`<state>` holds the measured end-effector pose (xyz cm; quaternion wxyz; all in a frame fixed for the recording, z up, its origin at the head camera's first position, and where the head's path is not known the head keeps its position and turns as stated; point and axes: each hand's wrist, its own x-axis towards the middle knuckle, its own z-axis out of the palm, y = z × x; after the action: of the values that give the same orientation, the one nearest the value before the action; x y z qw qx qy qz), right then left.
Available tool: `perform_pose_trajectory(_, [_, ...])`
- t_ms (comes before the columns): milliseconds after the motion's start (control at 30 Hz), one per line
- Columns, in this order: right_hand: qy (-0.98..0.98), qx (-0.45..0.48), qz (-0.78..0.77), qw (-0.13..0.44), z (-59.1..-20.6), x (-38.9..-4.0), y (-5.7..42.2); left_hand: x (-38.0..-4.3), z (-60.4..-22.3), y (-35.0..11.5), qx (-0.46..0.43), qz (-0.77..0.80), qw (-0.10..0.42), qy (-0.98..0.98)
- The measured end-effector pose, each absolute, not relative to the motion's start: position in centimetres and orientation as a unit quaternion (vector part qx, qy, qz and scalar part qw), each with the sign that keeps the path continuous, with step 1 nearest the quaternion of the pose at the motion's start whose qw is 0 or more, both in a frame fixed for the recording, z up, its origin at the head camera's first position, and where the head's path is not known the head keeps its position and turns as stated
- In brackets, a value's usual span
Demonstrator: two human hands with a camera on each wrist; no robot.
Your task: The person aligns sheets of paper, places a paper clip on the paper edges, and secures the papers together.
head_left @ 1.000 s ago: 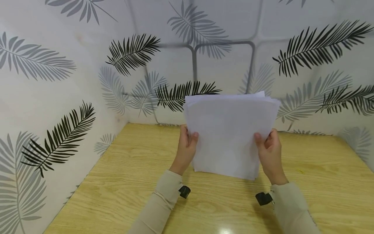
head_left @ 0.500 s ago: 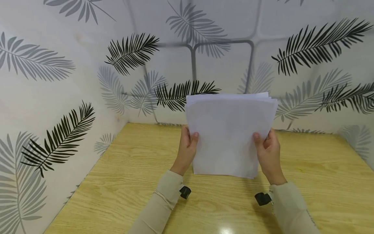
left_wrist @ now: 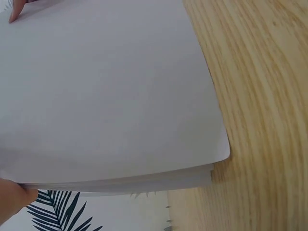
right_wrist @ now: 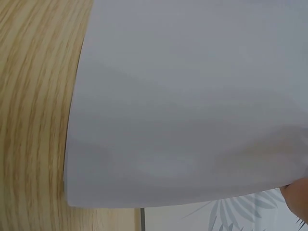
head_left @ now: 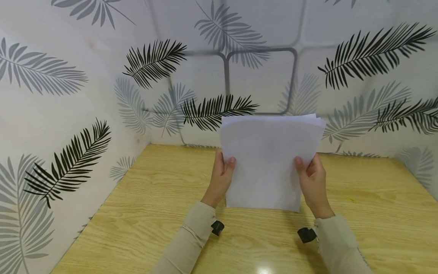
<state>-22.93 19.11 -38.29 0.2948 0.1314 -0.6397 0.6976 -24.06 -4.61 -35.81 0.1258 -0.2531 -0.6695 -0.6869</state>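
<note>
A stack of white paper sheets [head_left: 265, 163] stands nearly upright over the wooden table, its lower edge at or close to the tabletop. My left hand [head_left: 220, 179] grips its left side, thumb on the near face and fingers behind. On the opposite side my right hand [head_left: 314, 186] holds the stack the same way. The sheets fan slightly at the upper right corner. In the left wrist view, several layered edges of the paper stack [left_wrist: 110, 96] show. The right wrist view has the paper's face [right_wrist: 183, 96] bulging a little near the hand. The fingers behind the sheets are mostly hidden.
The light wood table [head_left: 154, 220] meets a wall [head_left: 205, 76] with a printed leaf pattern behind and at the left. A tiny yellow scrap [head_left: 351, 199] lies right of the right hand. Small black cameras [head_left: 307, 234] sit at both wrists.
The stack has dropped slightly and straightened, its lower edges now more even. The fanned sheets at the top have drawn closer together. Both hands keep their grip and have shifted slightly inward.
</note>
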Motion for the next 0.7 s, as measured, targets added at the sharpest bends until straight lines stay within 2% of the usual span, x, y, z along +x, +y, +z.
perform_pose_trajectory(267, [-0.645, 0.130, 0.696, 0.288, -38.5, -22.8, 19.0, -24.1, -36.0, -4.6, -0.236, -0.683, 0.106, -0.683])
perform_pose_trajectory(400, [-0.649, 0.122, 0.687, 0.302, -38.4, -22.8, 18.8, -24.1, -36.0, -4.7, -0.237, -0.674, 0.107, -0.691])
perform_pose_trajectory(533, [-0.660, 0.114, 0.660, 0.340, -38.1, -23.0, 18.8, -25.0, -36.8, -4.6, -0.251, -0.657, 0.141, -0.696])
perform_pose_trajectory(700, [-0.652, 0.127, 0.649, 0.371, -37.6, -23.0, 18.6, -24.2, -35.5, -4.5, -0.279, -0.641, 0.196, -0.687])
